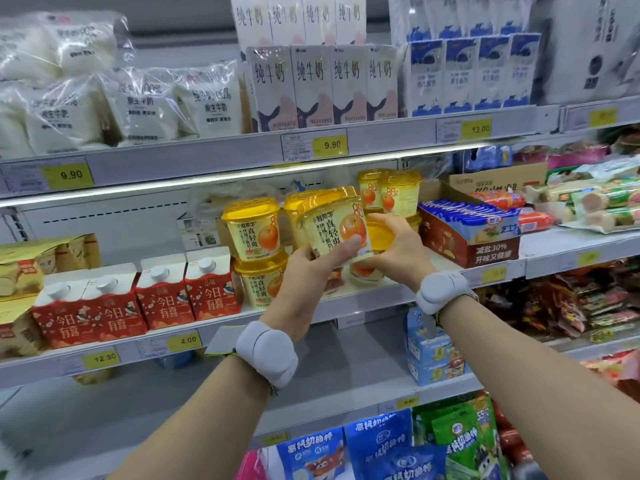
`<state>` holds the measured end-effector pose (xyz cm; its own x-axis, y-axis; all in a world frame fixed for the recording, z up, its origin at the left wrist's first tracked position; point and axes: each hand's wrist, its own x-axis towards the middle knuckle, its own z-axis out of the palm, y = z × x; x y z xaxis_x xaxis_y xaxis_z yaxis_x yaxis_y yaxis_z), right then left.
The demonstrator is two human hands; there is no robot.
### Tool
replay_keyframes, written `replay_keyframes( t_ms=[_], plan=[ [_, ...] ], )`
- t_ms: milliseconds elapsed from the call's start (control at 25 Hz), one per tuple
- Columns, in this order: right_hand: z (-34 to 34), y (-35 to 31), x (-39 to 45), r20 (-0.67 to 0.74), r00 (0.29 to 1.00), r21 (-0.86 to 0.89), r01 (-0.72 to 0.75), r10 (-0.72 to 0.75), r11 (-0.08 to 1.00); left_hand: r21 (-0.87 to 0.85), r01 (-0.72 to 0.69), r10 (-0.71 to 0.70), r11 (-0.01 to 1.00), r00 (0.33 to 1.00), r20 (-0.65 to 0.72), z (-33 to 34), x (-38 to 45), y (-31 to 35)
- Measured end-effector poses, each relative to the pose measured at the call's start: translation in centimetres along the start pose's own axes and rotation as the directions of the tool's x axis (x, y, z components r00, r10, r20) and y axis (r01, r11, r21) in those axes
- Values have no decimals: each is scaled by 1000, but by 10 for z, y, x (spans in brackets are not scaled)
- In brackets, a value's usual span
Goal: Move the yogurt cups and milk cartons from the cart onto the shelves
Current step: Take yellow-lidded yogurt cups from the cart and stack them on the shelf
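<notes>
A yellow-lidded yogurt cup with an orange picture (334, 225) is held tilted in front of the middle shelf (363, 301). My left hand (311, 268) grips it from below, thumb on its front. My right hand (391, 249) holds its right side and base, partly covering another cup's lid. Two stacked yogurt cups (254, 251) stand on the shelf to the left, and another pair (389, 192) sits further back on the right. Red milk cartons with white caps (138, 299) line the same shelf at left. The cart is out of view.
White milk cartons (325, 84) and bagged milk (114, 105) fill the upper shelf. A cheese box (474, 237) and sausage packs (588, 202) lie right of the cups. A blue carton pack (433, 344) stands on the lower shelf, with snack bags (398, 448) at the bottom.
</notes>
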<state>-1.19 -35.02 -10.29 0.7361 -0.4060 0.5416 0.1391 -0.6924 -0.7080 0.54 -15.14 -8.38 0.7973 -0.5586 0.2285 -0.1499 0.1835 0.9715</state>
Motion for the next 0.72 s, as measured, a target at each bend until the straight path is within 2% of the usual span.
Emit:
replay_keyframes(
  t_ms=[120,280,400,560,640,720],
  plan=[
    [4,15,13,134,991,5,-33,32,999,33,-45,46,998,999,-13,2,5,-2],
    [-6,28,33,340,939,-17,-50,53,999,137,-90,91,986,996,-1,7,9,-3],
    [-12,34,39,416,909,-24,-35,42,999,207,-124,132,971,991,-27,16,9,-3],
    [-33,12,15,341,940,-100,48,-11,994,235,-148,169,961,983,-75,26,9,0],
    [-49,1,3,201,977,-24,80,-73,997,224,-147,173,964,980,-102,28,9,0],
    [-68,-10,-6,52,996,161,68,-77,985,256,-143,183,956,973,-140,33,9,0]
  ],
)
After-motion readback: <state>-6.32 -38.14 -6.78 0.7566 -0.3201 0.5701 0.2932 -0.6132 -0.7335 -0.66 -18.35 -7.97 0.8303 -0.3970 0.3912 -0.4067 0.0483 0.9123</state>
